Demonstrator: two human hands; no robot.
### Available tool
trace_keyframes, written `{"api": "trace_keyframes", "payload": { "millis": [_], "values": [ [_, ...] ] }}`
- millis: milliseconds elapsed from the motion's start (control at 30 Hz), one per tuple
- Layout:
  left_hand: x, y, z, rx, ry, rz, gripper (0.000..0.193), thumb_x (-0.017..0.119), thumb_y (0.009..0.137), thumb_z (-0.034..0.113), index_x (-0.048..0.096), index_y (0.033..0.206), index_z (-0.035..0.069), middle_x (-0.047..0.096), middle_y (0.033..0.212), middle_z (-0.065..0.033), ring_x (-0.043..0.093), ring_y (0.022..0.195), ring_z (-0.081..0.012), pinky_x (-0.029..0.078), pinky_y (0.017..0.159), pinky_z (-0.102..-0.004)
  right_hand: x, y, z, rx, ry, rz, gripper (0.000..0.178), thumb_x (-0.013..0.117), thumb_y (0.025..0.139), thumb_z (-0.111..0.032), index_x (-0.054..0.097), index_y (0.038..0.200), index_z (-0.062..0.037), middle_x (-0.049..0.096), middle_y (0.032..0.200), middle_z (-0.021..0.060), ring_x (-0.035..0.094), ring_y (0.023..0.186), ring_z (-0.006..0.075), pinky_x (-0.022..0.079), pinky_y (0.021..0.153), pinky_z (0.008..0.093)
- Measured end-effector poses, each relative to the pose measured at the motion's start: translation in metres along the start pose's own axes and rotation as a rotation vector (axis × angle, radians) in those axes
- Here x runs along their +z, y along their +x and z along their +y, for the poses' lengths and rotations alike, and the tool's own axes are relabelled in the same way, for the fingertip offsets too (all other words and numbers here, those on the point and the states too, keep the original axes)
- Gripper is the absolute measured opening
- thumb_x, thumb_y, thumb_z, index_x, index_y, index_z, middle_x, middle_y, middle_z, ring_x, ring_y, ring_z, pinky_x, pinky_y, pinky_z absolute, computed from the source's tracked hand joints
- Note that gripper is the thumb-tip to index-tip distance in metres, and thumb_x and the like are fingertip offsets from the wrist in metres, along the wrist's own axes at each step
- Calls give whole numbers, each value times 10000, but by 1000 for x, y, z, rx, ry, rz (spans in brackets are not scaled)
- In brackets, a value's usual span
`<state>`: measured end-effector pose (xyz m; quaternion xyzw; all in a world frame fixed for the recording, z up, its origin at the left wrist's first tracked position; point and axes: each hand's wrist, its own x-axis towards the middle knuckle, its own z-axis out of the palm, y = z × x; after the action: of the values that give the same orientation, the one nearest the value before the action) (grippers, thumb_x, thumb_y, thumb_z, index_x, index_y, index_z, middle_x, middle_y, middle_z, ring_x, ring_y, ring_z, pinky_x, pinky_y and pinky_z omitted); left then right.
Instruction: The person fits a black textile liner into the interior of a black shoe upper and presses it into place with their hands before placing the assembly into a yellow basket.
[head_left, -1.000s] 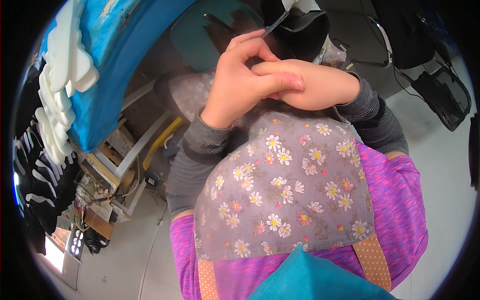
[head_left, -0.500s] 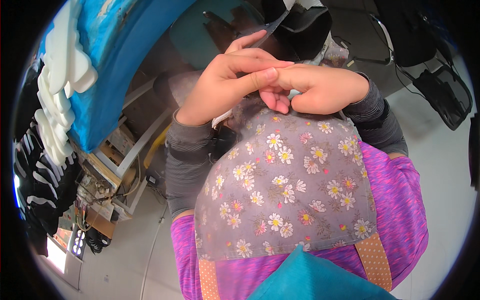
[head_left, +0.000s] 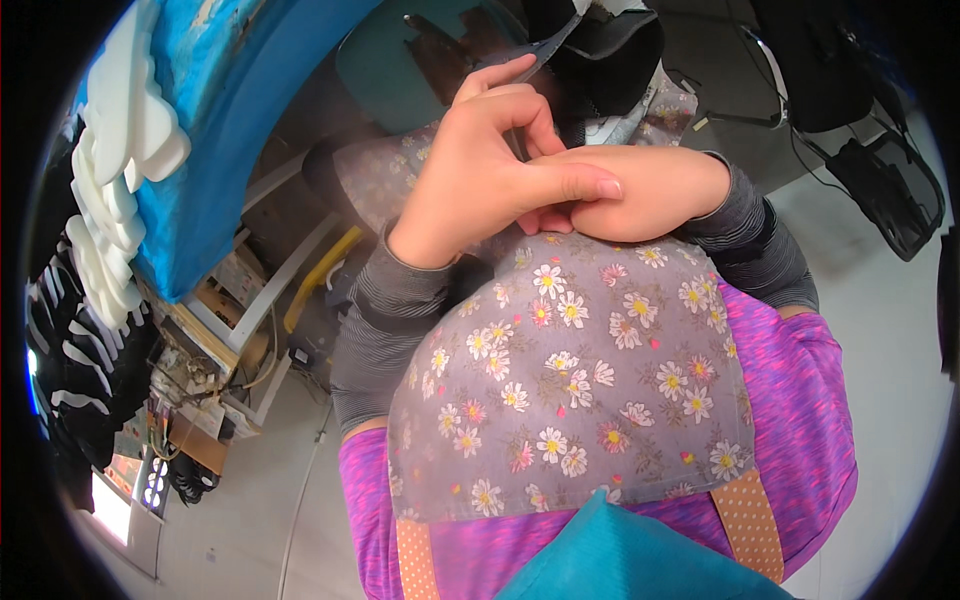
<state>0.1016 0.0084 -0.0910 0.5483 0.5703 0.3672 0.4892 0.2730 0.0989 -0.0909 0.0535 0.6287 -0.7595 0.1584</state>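
Both my hands meet in front of the grey flowered apron [head_left: 560, 390]. My left hand [head_left: 470, 175] lies across my right hand [head_left: 645, 190], its thumb stretched over the back of it and a bent finger hooked behind. Another left finger points up and away. My right hand comes in from the right, and its fingers are mostly hidden behind the left hand. Some fingertips peek out below; whose they are, I cannot tell. No tool or part shows in either hand. Just beyond the hands are black, curved, leather-like pieces [head_left: 600, 75].
White sole-shaped pieces [head_left: 105, 180] are stacked at the left, beside a large blue surface [head_left: 235, 130]. Black pieces [head_left: 75, 380] hang below them. A cluttered shelf [head_left: 215, 350] stands lower left. Black chair parts [head_left: 885, 190] and cables are at the right.
My left thumb has slid right, from the near edge of my right hand onto its back. A left finger has bent from straight to hooked. The left wrist has moved slightly right.
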Motion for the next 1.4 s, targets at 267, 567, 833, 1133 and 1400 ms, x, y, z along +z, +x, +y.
{"api": "trace_keyframes", "payload": {
  "millis": [267,567,833,1133,1400],
  "values": [
    [-11,-4,-20,38,-63,-37,202,837,768,226,760,783,40,631,692,-13,587,991,-183,286,1194,-484,-2,0,6,81,126,-11,211,470,855,20,590,1026,-14,607,938,44,571,879,150,482,779,297],
    [-19,-4,-25,92,-72,-82,120,729,870,141,772,838,34,621,711,-10,597,797,-124,276,1209,-469,-9,-8,-9,93,156,-15,265,425,790,83,564,990,-21,570,903,25,540,847,116,454,744,266],
    [10,-5,-50,-25,-232,404,180,563,985,73,582,1150,3,690,958,-69,647,926,-142,384,1131,-367,-16,-14,-4,104,37,347,303,649,976,-304,647,832,-37,624,701,12,564,613,104,473,587,278],
    [9,-6,-56,16,-120,345,642,564,894,-38,388,1504,57,531,1416,-125,520,1284,-189,413,1067,-295,-1,-4,42,-56,-180,892,278,678,946,-296,682,897,-22,637,690,27,593,607,144,489,594,284],
    [18,5,-54,-147,-311,358,615,637,854,41,473,1447,39,527,1384,-140,517,1268,-216,397,1083,-337,4,10,78,-102,-277,700,330,682,957,-275,613,818,17,551,619,29,521,547,99,432,526,299]
  ]
}}
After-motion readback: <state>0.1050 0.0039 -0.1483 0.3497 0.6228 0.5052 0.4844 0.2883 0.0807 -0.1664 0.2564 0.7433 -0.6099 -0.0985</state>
